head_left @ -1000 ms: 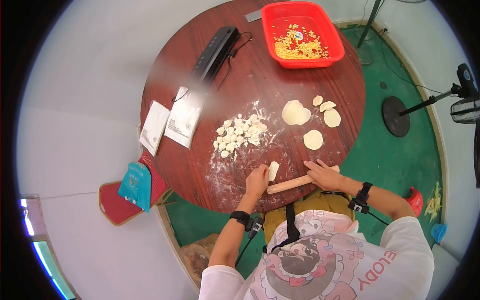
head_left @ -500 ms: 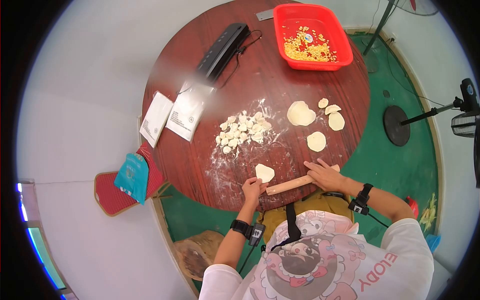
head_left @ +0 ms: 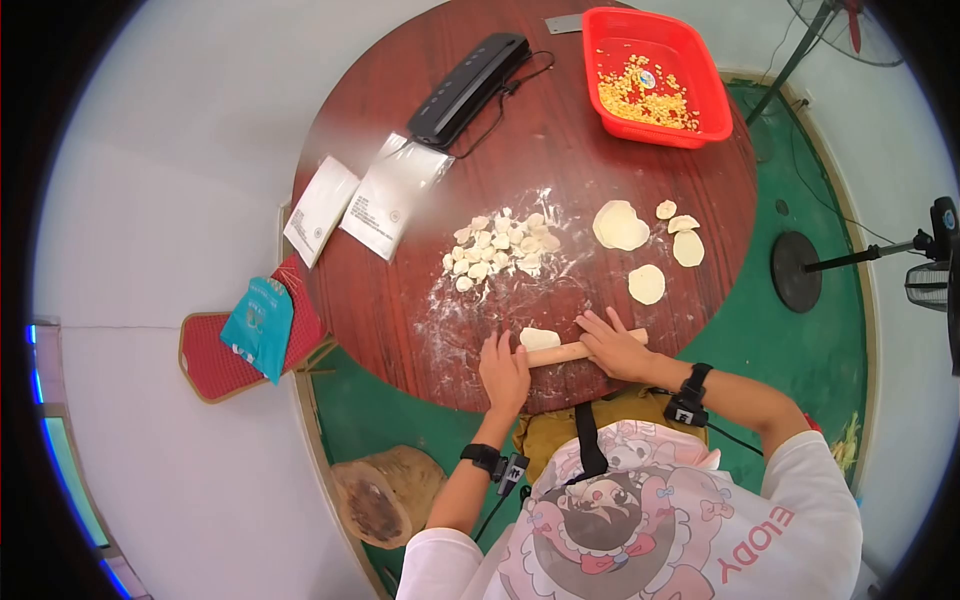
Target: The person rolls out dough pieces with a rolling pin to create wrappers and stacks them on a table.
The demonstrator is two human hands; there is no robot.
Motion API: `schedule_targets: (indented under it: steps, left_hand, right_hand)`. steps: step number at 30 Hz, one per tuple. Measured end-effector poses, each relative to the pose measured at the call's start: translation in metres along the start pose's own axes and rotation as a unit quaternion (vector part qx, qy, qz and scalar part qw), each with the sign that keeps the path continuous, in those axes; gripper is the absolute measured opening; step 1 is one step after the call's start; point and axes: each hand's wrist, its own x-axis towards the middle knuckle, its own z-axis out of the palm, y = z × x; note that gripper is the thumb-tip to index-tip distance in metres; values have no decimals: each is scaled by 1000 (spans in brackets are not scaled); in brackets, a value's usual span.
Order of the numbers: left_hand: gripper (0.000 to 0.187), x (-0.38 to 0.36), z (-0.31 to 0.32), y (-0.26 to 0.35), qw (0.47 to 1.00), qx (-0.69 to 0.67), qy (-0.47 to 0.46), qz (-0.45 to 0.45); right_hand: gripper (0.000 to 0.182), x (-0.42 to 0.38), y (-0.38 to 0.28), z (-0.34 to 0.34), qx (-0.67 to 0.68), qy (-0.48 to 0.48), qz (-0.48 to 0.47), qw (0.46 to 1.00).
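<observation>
A wooden rolling pin [head_left: 566, 353] lies across the near edge of a small flattened dough piece [head_left: 539, 338]. On its left end rests my left hand [head_left: 505, 374], palm down with the fingers spread. My right hand [head_left: 615, 346] lies flat over the pin toward its right end, fingers also apart. Beyond my left hand is a pile of small dough pieces [head_left: 500, 245] on scattered flour. Rolled dough rounds lie farther right, among them a larger one [head_left: 620, 226] and a smaller one [head_left: 647, 284].
A red basin [head_left: 712, 95] with yellow kernels stands at the table's far right. A black appliance [head_left: 468, 88] with a cord and two white packets [head_left: 322, 211] lie at the far left. Beyond the table are a red chair [head_left: 205, 355] and a fan base [head_left: 795, 265].
My left hand has let go of the dough's edge and moved onto the rolling pin's left end. The pin has moved forward onto the dough, with my right hand on it. The view has shifted slightly.
</observation>
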Motion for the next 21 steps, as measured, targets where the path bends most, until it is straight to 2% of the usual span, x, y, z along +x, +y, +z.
schedule_targets:
  steps: [1, 2, 3, 5, 7, 9, 14, 21]
  left_hand:
    - [45, -1, 4, 1, 995, 84, 12, 49]
    - [52, -2, 6, 2, 993, 98, -59, 12]
    - [52, -2, 9, -1, 993, 98, -60, 11]
    - [55, -3, 17, -5, 983, 175, -34, 35]
    - [56, -6, 18, -5, 984, 169, -36, 39]
    - [57, -8, 18, -6, 985, 165, -36, 41]
    - [57, -5, 23, -4, 983, 180, 12, 26]
    - [58, 12, 27, -8, 982, 186, 21, -1]
  right_hand:
    - [31, 5, -2, 5, 0, 0, -1, 1000]
    - [34, 9, -3, 9, -39, -13, -14, 999]
    - [38, 12, -6, 10, -78, -26, -27, 996]
    - [43, 14, -12, 10, -61, -3, -13, 998]
    - [48, 14, -13, 11, -43, 20, -1, 999]
    - [58, 16, -13, 12, -47, 41, 63, 996]
    - [59, 39, -2, 13, -65, 55, 57, 995]
    - [61, 77, 17, 8, -82, 58, 47, 994]
